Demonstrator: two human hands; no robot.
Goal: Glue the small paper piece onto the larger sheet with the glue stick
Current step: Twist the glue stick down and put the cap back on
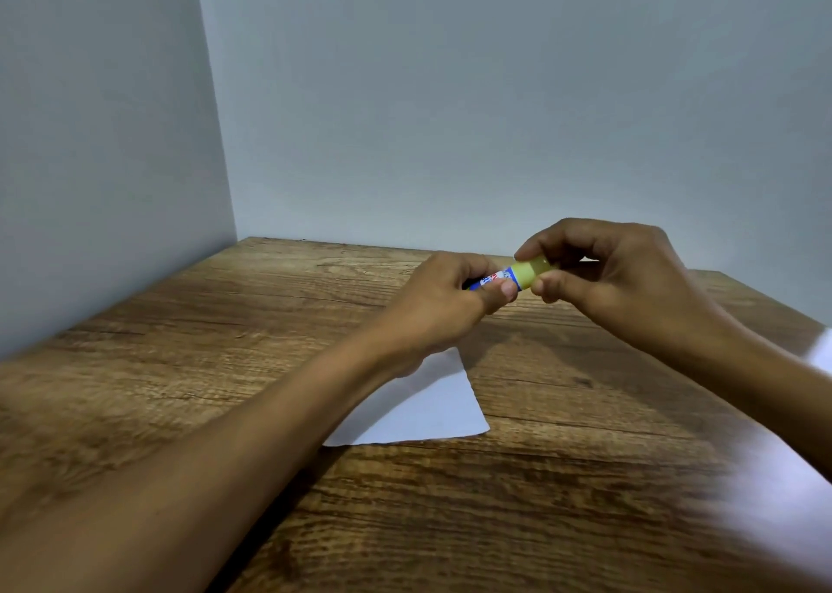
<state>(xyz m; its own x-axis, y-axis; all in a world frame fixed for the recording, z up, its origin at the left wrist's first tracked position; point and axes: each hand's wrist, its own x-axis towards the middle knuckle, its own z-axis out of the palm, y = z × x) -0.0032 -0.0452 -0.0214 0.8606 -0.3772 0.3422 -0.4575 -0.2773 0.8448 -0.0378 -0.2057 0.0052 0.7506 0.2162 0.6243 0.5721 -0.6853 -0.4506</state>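
Observation:
Both hands hold a small glue stick (pixel 517 276) in the air above the table. It has a blue-and-white label and a pale yellow cap. My left hand (pixel 443 304) grips the labelled body. The thumb and fingers of my right hand (pixel 603 272) pinch the yellow cap end. A white sheet of paper (pixel 423 408) lies flat on the wooden table (pixel 585 412) below my left wrist, partly covered by my forearm. A second white paper (pixel 783 493) lies blurred at the right edge, under my right forearm. Which of them is the small piece I cannot tell.
The table stands in a corner: a pale wall (pixel 90 164) on the left and another (pixel 495 97) behind. A white sleeve edge (pixel 821 349) shows at my right arm.

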